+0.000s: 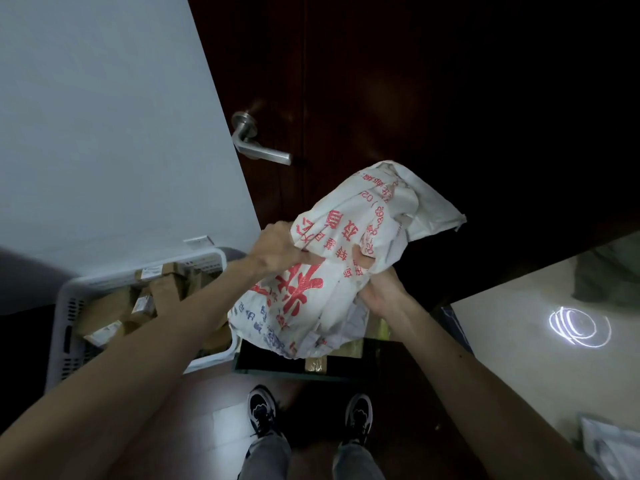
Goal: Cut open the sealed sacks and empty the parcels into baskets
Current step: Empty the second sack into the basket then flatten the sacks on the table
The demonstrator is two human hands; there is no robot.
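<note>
One white woven sack with red print [346, 220] hung tipped, mouth apparently down, just above the dark rectangular basket [277, 371], with a pale wrapped parcel [355, 322] at its lower end. Beside that basket, the white perforated plastic basket [69, 292] held brown cardboard parcels [104, 306]. Emptying looked well advanced, as the cloth was slack. The left hand [277, 251] gripped bunched fabric with curled fingers, and the right hand [381, 289] clamped it from underneath.
</note>
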